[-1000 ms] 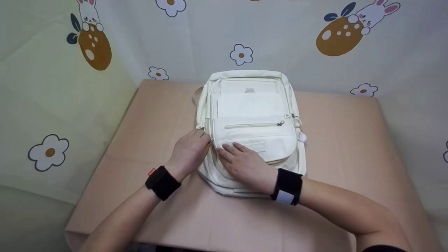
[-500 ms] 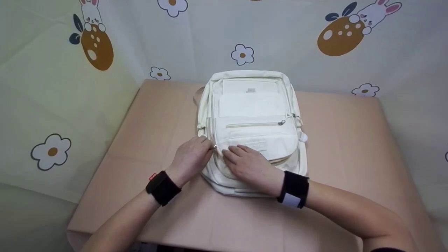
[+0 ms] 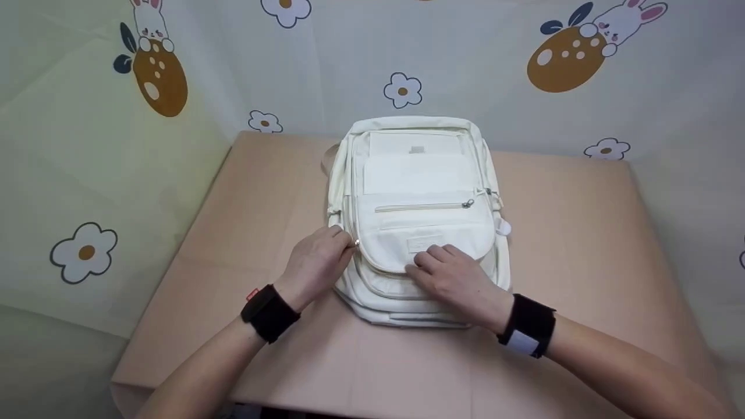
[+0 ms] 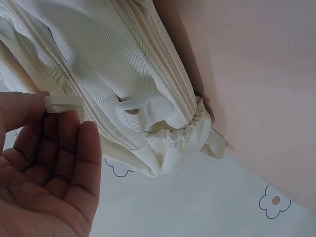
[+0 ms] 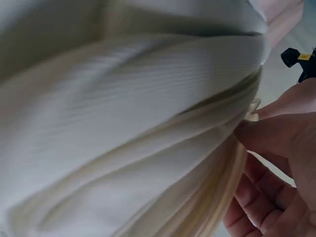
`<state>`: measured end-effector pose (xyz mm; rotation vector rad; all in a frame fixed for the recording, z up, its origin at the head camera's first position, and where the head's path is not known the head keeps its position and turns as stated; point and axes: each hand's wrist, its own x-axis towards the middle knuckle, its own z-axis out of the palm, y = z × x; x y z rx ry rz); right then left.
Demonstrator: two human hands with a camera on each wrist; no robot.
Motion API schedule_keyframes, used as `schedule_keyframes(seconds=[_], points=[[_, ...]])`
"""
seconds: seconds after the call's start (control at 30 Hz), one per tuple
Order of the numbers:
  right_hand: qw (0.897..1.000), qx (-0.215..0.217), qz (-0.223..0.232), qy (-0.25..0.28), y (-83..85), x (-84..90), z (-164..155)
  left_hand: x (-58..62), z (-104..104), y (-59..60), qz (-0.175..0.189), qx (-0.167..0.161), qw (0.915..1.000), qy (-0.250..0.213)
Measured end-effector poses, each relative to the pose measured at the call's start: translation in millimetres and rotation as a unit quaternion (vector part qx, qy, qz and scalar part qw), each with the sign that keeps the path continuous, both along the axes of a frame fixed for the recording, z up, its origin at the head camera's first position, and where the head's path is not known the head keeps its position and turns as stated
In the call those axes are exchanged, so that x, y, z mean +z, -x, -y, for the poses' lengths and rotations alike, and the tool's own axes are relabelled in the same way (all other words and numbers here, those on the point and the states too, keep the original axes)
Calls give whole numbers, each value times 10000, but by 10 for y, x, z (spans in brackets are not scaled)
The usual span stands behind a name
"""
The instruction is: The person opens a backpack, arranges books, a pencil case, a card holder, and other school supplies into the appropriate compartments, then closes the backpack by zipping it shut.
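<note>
A cream-white backpack (image 3: 422,174) lies front side up on the table, its top toward the back wall. My left hand (image 3: 317,262) is at its left side, pinching a pale zipper pull (image 4: 65,104) between thumb and index finger; the other fingers curl loosely below. At the bottom of the front pocket (image 3: 387,253), my right hand (image 3: 460,285) pinches the fabric edge, thumb on one side and fingers on the other in the right wrist view. A white side buckle (image 4: 140,109) shows in the left wrist view.
A pinkish cloth covers the table (image 3: 582,262). Behind and at the sides hangs a pale curtain (image 3: 349,70) printed with flowers and rabbits. A second zipper pull (image 3: 468,203) sits on the upper front pocket. The right wrist view catches a black object (image 5: 307,61).
My left hand has slid the zipper pull slightly toward me, then held still. The right hand has moved right along the pocket's lower edge, from lying on the pocket to pinching its edge.
</note>
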<state>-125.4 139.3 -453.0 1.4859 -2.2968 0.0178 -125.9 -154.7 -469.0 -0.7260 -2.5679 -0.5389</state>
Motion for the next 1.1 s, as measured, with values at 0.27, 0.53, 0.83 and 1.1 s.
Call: schedule_keyframes(seconds=[0.27,0.53,0.83,1.1], points=[[9997,29,14,228,62,-117,-102,4,1,-17,56,77,10000,-8],[9999,-32,44,146,92,-126,-51,-11,-32,-55,-110,20,9999,66],[9994,40,73,339,105,-131,-43,-34,-179,-249,-317,-282,9991,77],[9967,84,114,801,87,-137,-65,-56,-231,-308,-296,-368,9989,81]])
